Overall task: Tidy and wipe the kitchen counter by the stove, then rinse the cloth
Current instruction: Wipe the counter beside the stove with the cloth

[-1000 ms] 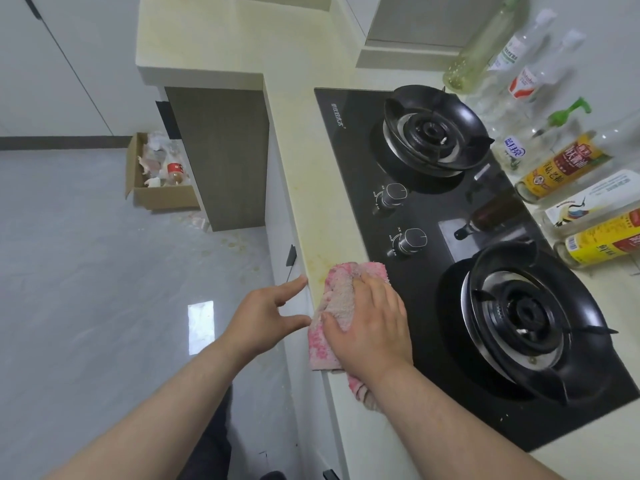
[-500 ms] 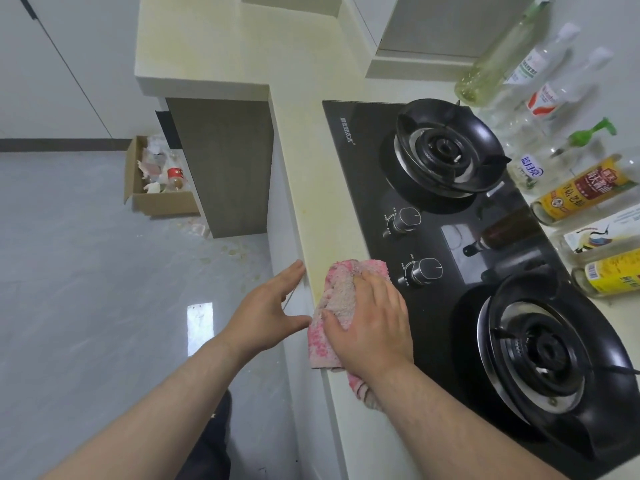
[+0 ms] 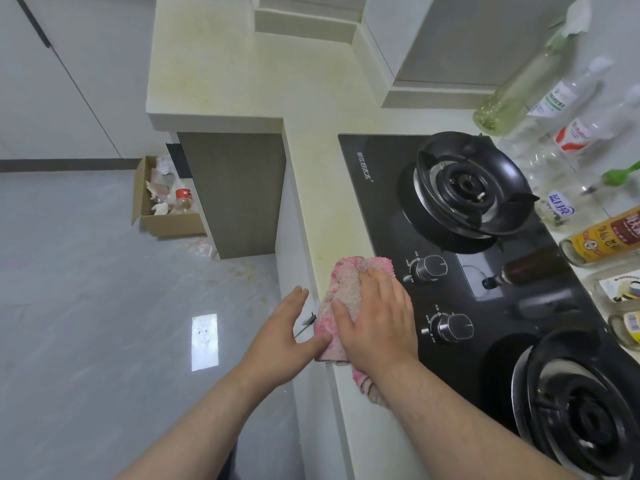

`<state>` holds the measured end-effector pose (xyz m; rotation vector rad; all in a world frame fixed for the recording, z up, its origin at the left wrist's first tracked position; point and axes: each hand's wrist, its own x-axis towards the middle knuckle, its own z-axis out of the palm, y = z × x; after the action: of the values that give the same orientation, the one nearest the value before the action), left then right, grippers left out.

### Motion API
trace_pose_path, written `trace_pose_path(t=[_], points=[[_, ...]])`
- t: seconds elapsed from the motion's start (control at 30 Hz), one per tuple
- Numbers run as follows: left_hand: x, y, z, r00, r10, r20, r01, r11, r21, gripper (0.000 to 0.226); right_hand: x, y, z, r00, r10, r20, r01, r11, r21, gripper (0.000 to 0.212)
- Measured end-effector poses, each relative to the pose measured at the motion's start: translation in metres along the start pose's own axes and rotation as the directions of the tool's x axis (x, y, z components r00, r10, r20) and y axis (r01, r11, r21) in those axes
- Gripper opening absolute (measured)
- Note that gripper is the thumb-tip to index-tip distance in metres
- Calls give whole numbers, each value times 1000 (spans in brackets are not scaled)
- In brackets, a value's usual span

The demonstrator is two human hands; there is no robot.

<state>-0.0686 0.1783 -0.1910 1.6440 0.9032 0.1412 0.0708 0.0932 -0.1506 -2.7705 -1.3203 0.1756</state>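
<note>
The right hand [image 3: 375,318] presses flat, fingers spread, on the pink cloth [image 3: 346,280] at the tabletop [image 3: 329,216] edge — the left hand [image 3: 285,332], fingers straight, just beside it.

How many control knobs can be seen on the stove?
2. The far knob sits beside the cloth's far end; the near knob lies just right of the right hand. None looks hidden.

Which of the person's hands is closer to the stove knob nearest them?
The right. The right hand presses the pink cloth on the counter just beside that knob. The left hand is open off the counter's front edge, beyond the cloth.
</note>
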Motion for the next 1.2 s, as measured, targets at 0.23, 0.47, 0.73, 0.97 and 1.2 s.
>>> trace_pose_path(t=[0.23, 0.47, 0.73, 0.97, 1.2], points=[[35, 8, -9, 993, -116, 17, 117, 982, -148, 76, 41, -13, -1, 1000, 14, -28, -14, 1000, 26, 63], [74, 6, -22, 992, -123, 7, 123, 991, -52, 65, 81, -25, -1, 999, 16, -44, -16, 1000, 17, 61], [105, 25, -46, 990, -60, 125, 69, 995, -69, 45, 117, -33, -1, 998, 12, -60, -13, 1000, -6, 58], [135, 31, -61, 993, -62, 97, 72, 992, -105, 48, 144, -40, -2, 997, 7, -75, -8, 1000, -3, 56], [161, 34, -77, 992, -59, 108, 68, 994, -83, 46, 169, -47, -3, 997, 9, -80, -9, 1000, 1, 54]])
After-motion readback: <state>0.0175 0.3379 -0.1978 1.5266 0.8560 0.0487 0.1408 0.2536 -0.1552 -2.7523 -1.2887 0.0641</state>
